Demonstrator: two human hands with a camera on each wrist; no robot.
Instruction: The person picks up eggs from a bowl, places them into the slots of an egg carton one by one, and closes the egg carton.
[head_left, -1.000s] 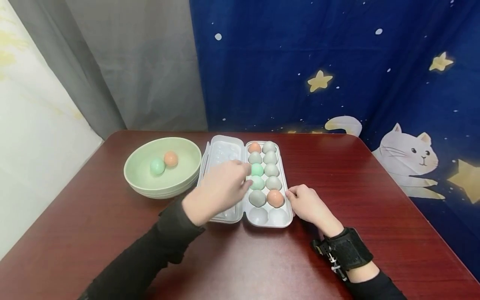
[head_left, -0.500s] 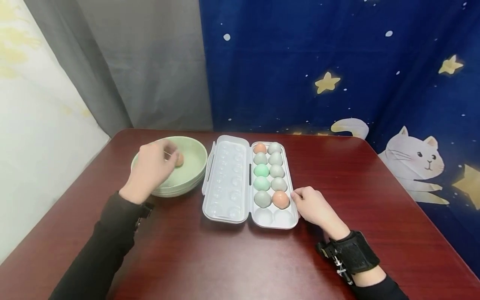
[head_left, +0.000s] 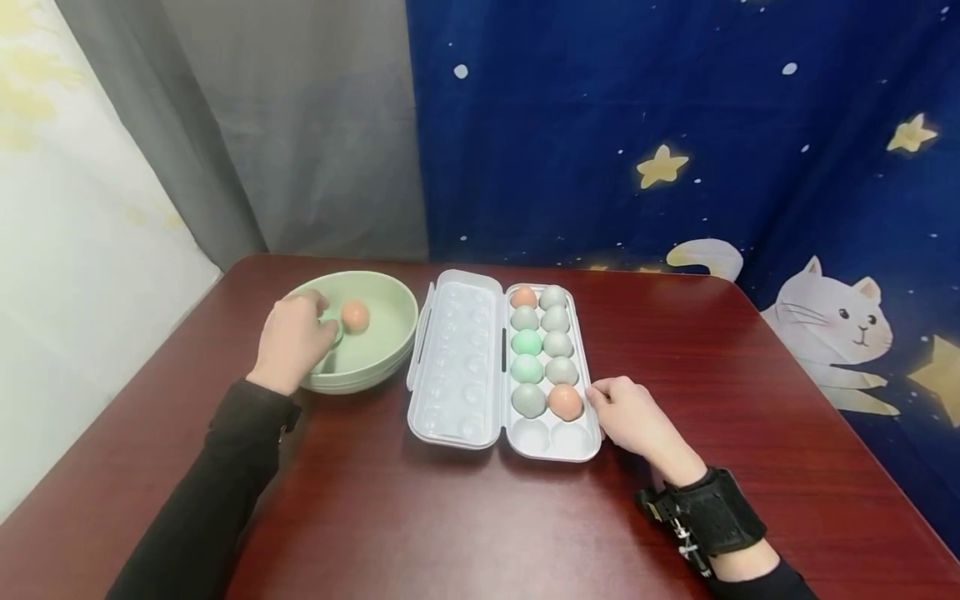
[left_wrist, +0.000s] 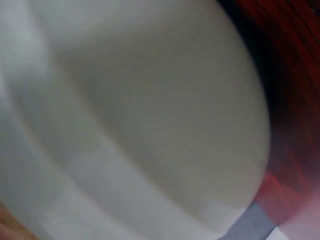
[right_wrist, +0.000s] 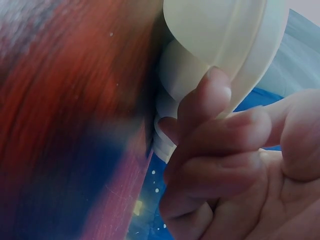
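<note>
In the head view my left hand (head_left: 292, 340) reaches over the near-left rim of a pale green bowl (head_left: 382, 367), its thumb and fingers curled about a green egg (head_left: 337, 332) mostly hidden by them. An orange egg (head_left: 355, 316) lies just right of those fingertips. At centre stands an opened white egg carton (head_left: 551, 450), two rows of grey, green and orange eggs in its right half, with two bare cups at the near end. My right hand (head_left: 633, 421) pinches the carton's right edge; the right wrist view shows curled fingers (right_wrist: 205, 145) under the rim.
The carton's clear dimpled lid (head_left: 457, 367) lies folded out between bowl and egg tray. All stand on a dark red table (head_left: 420, 525). A grey curtain (head_left: 322, 150) and a blue starry one hang behind its far edge. The bowl's outer wall (left_wrist: 175, 125) fills the left wrist view.
My left hand has gone from above the carton leftward into the bowl and closed around the green egg. The right hand keeps its hold on the carton's edge.
</note>
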